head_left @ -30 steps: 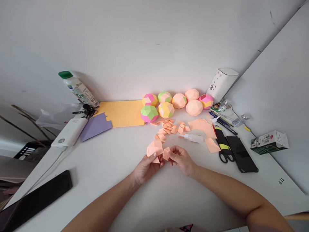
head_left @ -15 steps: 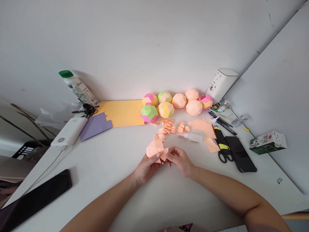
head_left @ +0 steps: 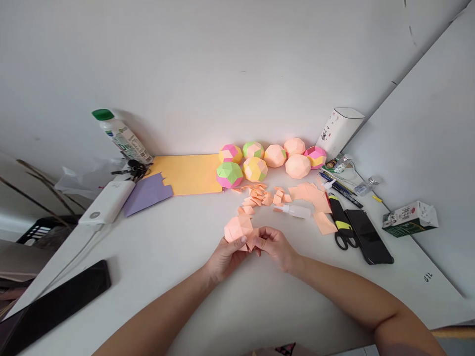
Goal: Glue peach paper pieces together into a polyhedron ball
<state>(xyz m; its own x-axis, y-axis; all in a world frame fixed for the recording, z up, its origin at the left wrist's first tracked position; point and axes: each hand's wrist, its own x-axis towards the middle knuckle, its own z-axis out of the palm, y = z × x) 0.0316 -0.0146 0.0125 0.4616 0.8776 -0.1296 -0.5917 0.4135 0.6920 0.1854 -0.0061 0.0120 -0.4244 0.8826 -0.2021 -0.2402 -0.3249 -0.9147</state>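
I observe, below the centre of the frame, the left hand (head_left: 222, 260) holding a faceted peach paper shape (head_left: 236, 227) and the right hand (head_left: 277, 250) pinching a small peach piece (head_left: 252, 240) against the shape's lower right edge, with loose folded pieces (head_left: 267, 199) lying just above.

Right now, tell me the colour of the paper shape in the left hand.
The paper shape is peach, seen best in the head view.
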